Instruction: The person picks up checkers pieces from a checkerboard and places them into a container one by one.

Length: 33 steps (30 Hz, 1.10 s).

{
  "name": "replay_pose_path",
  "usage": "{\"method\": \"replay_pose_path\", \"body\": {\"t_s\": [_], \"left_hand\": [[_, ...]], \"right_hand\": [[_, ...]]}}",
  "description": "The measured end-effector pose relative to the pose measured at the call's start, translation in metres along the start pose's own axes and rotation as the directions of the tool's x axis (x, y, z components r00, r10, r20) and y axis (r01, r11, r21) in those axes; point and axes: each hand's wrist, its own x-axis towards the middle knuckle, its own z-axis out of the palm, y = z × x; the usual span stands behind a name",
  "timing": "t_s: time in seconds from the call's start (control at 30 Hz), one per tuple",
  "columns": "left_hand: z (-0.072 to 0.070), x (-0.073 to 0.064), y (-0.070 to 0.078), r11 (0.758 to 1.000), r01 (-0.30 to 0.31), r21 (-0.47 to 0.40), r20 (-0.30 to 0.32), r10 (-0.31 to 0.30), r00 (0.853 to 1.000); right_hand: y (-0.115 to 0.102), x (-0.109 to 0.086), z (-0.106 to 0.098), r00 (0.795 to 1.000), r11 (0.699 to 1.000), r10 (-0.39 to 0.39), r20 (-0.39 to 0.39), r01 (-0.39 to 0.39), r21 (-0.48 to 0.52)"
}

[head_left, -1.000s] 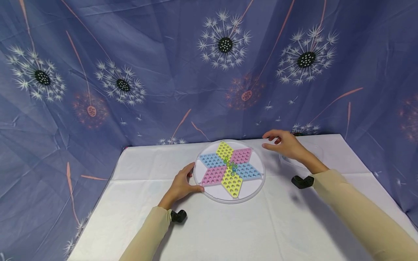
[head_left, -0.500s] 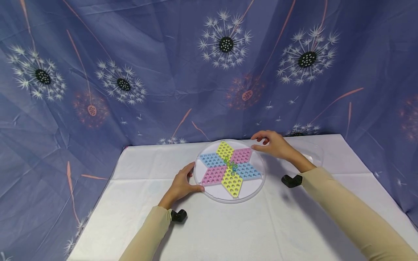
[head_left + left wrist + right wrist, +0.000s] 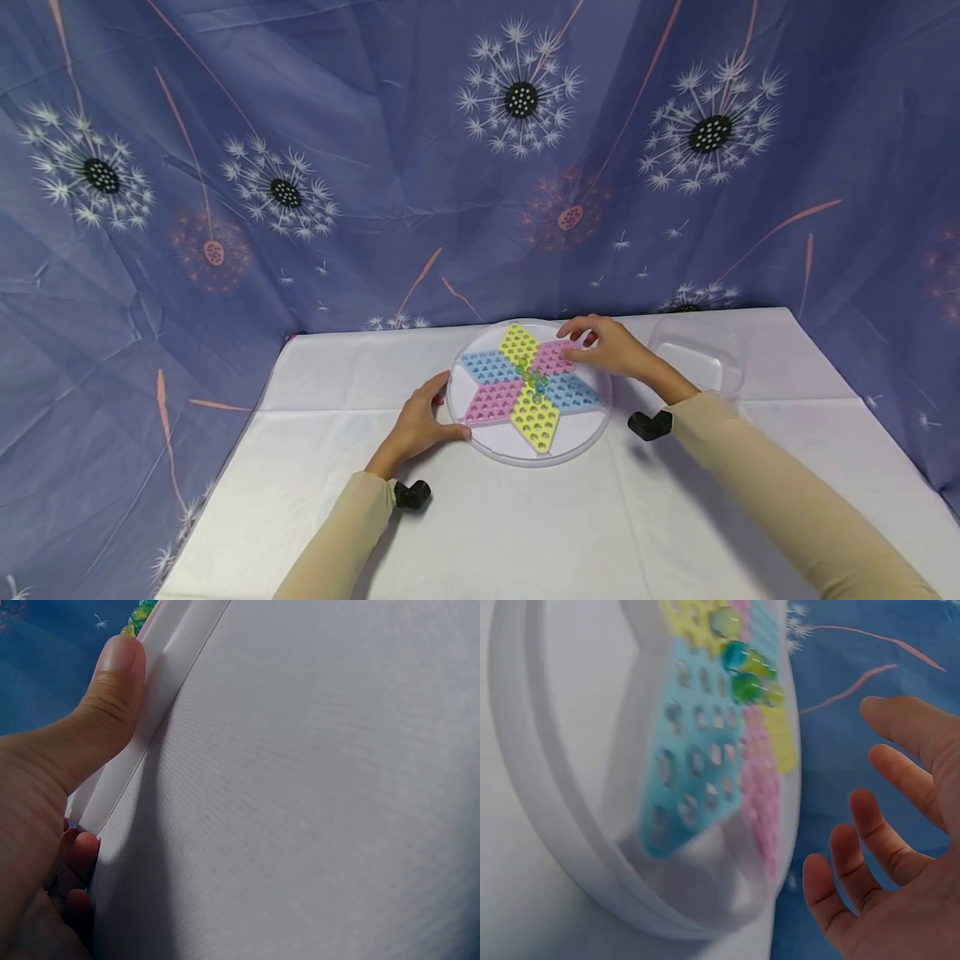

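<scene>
A round white Chinese checkers board (image 3: 498, 455) lies on the table, with a raised star of yellow, pink and blue holed sections. Several green, yellow and blue glass marbles (image 3: 536, 382) cluster around its middle. My left hand (image 3: 420, 423) holds the board's left rim; in the left wrist view the thumb (image 3: 120, 682) rests against the rim and the curled fingers sit at its side. Above the pink section at the back right hovers my right hand (image 3: 611, 350), its fingers loosely bent and nothing between them. The right wrist view shows those fingers (image 3: 877, 832) spread, apart from the marbles.
Behind the right hand, a clear plastic container (image 3: 705, 333) stands at the table's back right. White cloth (image 3: 525, 533) covers the table. A blue curtain with dandelion prints (image 3: 390, 167) hangs along the back edge. Each wrist carries a small black camera (image 3: 651, 425).
My right hand has moved left and slightly toward me, from beside the clear container to over the board's pink section. The left hand stays on the rim; the marbles have not moved.
</scene>
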Motion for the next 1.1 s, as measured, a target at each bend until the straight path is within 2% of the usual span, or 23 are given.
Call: {"method": "replay_pose_path", "body": {"t_s": [0.2, 0.43, 0.8, 1.1], "left_hand": [[0.001, 0.001, 0.001, 1.000, -0.007, -0.004, 0.008, 0.007, 1.000], [0.000, 0.000, 0.005, 1.000, -0.004, -0.007, 0.003, 0.004, 1.000], [-0.001, 0.001, 0.003, 1.000, 0.001, -0.001, 0.004, -0.001, 1.000], [-0.001, 0.000, 0.001, 1.000, 0.012, 0.006, 0.000, -0.012, 1.000]], "right_hand": [[0.009, 0.002, 0.022, 0.999, 1.000, 0.019, 0.042, -0.019, 0.012], [0.013, 0.001, 0.041, 0.997, 0.998, 0.062, 0.047, -0.063, 0.007], [0.021, 0.001, 0.052, 0.997, 0.999, 0.029, 0.067, -0.028, -0.016], [0.020, 0.003, 0.057, 0.998, 0.999, 0.025, 0.059, -0.023, -0.039]]}}
